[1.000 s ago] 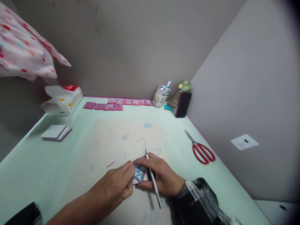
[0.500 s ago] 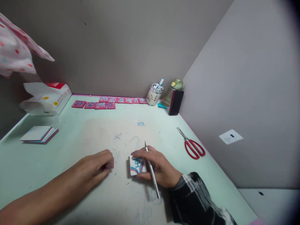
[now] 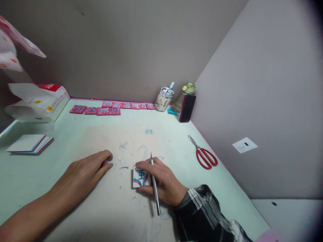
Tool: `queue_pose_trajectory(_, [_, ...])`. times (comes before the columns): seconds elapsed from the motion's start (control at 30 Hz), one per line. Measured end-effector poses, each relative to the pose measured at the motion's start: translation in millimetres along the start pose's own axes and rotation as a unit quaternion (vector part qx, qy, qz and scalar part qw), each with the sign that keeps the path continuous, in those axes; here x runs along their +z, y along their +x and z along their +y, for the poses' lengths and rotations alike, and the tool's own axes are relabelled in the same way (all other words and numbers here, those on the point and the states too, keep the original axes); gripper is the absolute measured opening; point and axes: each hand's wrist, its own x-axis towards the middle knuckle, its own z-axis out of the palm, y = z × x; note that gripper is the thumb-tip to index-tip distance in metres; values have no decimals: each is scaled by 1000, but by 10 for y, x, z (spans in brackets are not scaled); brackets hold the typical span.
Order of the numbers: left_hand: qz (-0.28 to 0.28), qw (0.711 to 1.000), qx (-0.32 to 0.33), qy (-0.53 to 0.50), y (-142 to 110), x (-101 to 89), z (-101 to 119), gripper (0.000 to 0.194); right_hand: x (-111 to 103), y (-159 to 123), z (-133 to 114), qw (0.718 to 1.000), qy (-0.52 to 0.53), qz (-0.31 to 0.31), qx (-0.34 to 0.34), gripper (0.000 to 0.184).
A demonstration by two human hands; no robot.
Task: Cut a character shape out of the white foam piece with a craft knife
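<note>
Left hand (image 3: 88, 169)'s let go, now at nine o'clock from the card (image 3: 138, 178), fingers slightly apart. Right hand (image 3: 165, 181)'s still clamping card plus knife (image 3: 154, 190), so probably a pause.

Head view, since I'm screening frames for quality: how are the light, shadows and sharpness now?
Head view: soft light, dimmer on the back wall; head view: a faint shadow beside the craft knife at the right hand; head view: right edge darkens to black at top; head view: scissors look fairly crisp.
</note>
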Motion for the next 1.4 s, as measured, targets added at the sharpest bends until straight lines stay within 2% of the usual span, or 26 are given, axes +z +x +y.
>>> queue_pose_trajectory(0.13, [-9, 994, -23, -103, -16, 114, 114, 35, 22, 3, -12, 1000, 3, 13, 13, 62])
queue_pose_trajectory(0.27, [-65, 984, 28, -162, -88, 212, 255, 56, 40, -4, -21, 999, 9, 27, 18, 66])
queue_pose_trajectory(0.37, [-83, 981, 58, -167, -115, 253, 316, 51, 56, -13, -23, 1000, 14, 25, 5, 68])
queue_pose_trajectory(0.5, [-72, 978, 41, -190, -120, 289, 339, 51, 76, -14, -28, 1000, 18, 19, -1, 73])
queue_pose_trajectory(0.6, [-75, 972, 53, -217, -123, 320, 360, 54, 81, -6, -39, 999, 30, 21, -12, 77])
queue_pose_trajectory(0.73, [-80, 965, 62, -244, -124, 347, 395, 47, 86, -16, -50, 999, 34, 32, -8, 79])
queue_pose_trajectory(0.9, [-56, 982, 54, -174, -120, 346, 370, 41, 117, -58, -7, 997, 15, 57, 48, 70])
queue_pose_trajectory(0.97, [-59, 987, 52, -142, -120, 340, 346, 38, 128, -68, 16, 997, 13, 57, 50, 65])
queue_pose_trajectory(1.1, [-73, 989, 64, -112, -132, 344, 301, 39, 126, -65, 27, 996, 12, 60, 57, 53])
queue_pose_trajectory(1.23, [-65, 990, 85, -92, -172, 386, 246, 44, 107, -53, 9, 990, 54, 74, 103, 40])
queue_pose_trajectory(1.4, [-71, 990, 95, -72, -204, 409, 260, 36, 45, -42, -33, 979, 101, 103, 141, 41])
